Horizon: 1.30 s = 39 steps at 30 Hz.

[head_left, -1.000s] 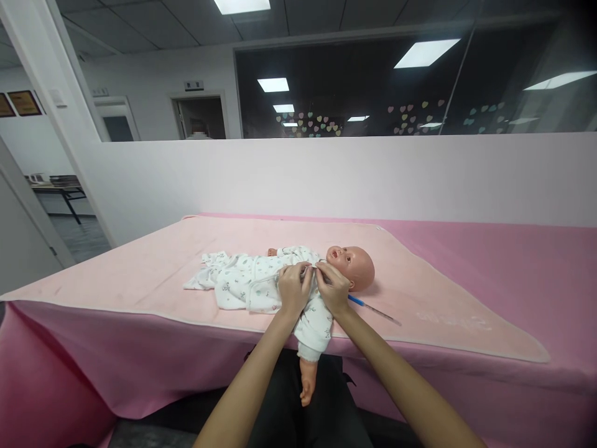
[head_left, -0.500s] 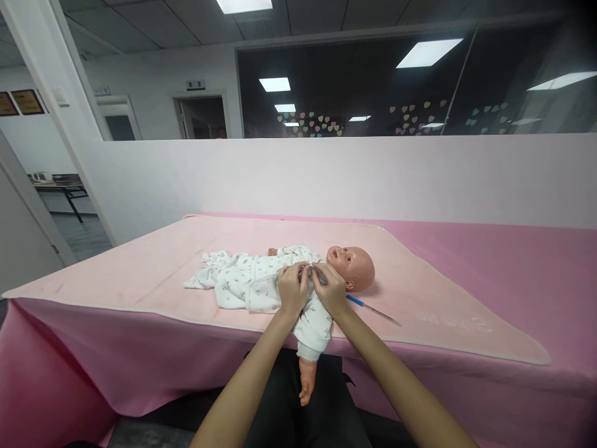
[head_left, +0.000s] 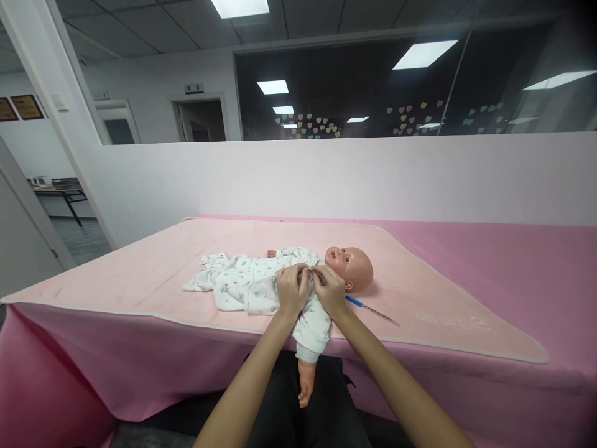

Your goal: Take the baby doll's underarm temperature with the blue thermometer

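A baby doll lies on its back on a light pink blanket, head to the right. It wears a white printed romper. My left hand and my right hand sit close together on the doll's chest just below the neck, both with fingers pinched on the romper's front edges near the collar. One sleeved doll arm hangs over the table's near edge, its bare hand pointing down.
A blue-tipped thermometer-like stick lies on the blanket right of my right wrist. A darker pink cloth covers the table. A white partition wall stands behind; an open doorway is at far left.
Both hands have stayed pinched at the romper's collar, shifting only slightly. The doll has not moved.
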{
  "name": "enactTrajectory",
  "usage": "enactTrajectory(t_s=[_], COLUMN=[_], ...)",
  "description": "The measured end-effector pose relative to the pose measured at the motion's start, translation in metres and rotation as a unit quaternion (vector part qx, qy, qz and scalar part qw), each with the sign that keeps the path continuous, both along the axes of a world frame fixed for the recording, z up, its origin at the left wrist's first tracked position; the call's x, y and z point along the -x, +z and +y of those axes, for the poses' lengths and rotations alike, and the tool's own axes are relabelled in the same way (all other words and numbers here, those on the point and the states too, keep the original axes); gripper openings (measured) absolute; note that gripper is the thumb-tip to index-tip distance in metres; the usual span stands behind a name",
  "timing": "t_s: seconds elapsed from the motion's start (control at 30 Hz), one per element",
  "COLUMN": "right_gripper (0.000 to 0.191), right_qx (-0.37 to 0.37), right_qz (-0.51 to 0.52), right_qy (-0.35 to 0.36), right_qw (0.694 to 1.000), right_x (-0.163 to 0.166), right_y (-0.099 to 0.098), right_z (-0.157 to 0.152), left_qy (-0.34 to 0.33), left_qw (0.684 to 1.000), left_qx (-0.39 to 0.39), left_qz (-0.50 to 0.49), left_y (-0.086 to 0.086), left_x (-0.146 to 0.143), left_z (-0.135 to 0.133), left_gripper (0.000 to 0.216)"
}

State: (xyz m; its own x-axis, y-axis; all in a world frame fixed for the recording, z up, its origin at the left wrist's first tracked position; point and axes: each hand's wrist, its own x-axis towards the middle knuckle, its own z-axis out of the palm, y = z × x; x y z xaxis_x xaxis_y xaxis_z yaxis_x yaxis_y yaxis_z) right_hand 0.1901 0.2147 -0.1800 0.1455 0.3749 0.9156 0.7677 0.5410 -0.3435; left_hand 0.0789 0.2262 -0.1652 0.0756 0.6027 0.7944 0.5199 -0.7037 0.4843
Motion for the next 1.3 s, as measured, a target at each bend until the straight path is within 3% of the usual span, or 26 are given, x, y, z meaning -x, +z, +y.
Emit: enactTrajectory(t_s=[0.23,0.5,1.3], right_gripper=[0.019,0.026,0.027], right_qx=[-0.018,-0.022,0.000], right_qz=[0.045,0.006,0.007], right_qy=[-0.040,-0.022,-0.025], right_qw=[0.998,1.000,1.000], right_x=[-0.004,-0.005,-0.005], right_y=[-0.007,-0.006,-0.007], right_z=[0.006,0.006,0.007], left_qy=[0.058,0.108,0.100], left_qw=[0.993,0.993,0.995], left_qx=[0.002,0.021,0.017], left_qz=[-0.103,-0.030,-0.018], left_y=[0.003,0.003,0.004], left_x=[0.013,0.016,0.014], left_z=[0.001,0.001,-0.002], left_gripper=[0.020,0.016,0.018])
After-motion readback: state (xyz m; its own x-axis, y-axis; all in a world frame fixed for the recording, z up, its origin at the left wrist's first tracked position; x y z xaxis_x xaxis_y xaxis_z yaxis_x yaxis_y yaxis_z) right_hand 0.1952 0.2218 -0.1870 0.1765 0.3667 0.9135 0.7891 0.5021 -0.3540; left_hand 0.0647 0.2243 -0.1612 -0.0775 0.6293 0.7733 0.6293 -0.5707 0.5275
